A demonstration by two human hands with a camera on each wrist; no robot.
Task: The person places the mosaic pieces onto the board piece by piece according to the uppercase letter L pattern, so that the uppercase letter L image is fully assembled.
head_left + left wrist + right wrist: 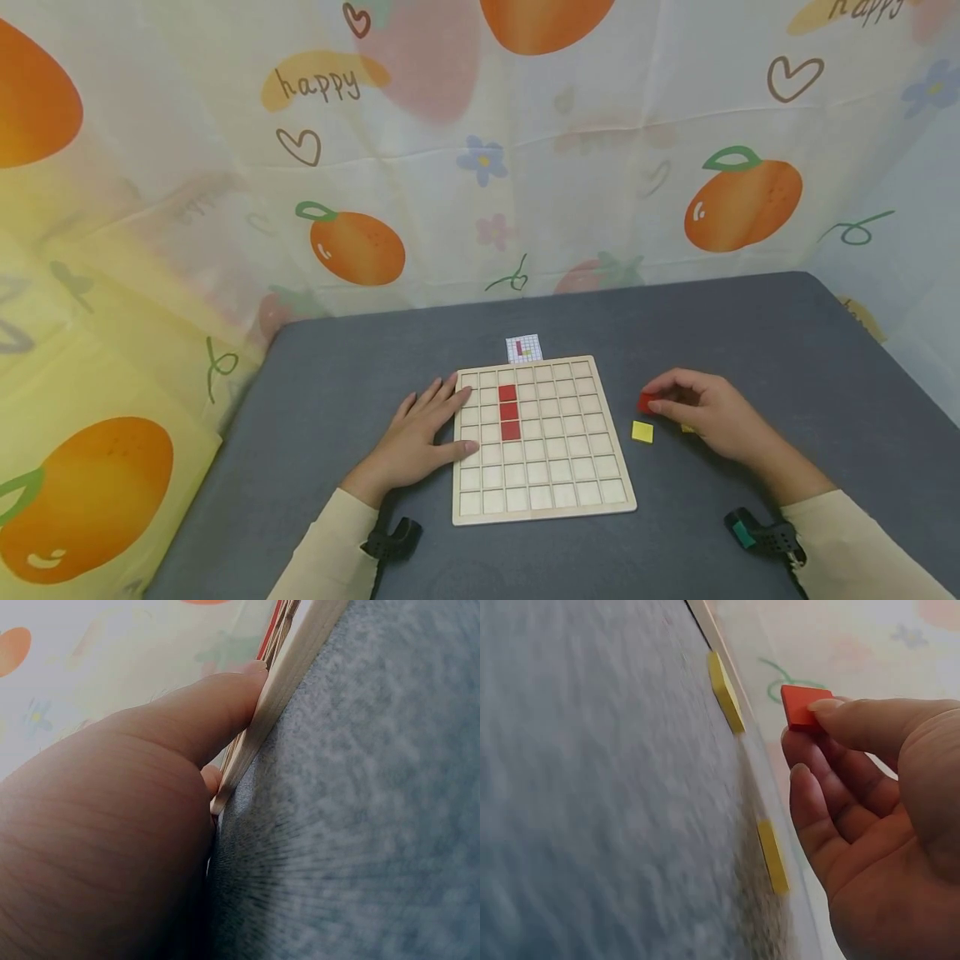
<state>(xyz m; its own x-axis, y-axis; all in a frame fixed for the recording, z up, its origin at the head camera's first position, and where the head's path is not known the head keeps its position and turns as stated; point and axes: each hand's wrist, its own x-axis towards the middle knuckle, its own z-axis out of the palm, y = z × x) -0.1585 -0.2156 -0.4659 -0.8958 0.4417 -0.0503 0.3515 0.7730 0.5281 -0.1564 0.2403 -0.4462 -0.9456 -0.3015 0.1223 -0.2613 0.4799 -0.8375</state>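
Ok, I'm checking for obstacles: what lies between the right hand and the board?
In the head view, a yellow tile on the table, and the red tile that the right hand pinches.

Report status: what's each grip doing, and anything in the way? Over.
Right grip pinching small red square tile. Left grip resting on pale wooden grid board, left side. Three red square tiles set in board, one column. Nothing visibly in the way.

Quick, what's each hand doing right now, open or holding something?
Left hand: open, resting at the left edge of the grid board.
Right hand: pinching a red tile.
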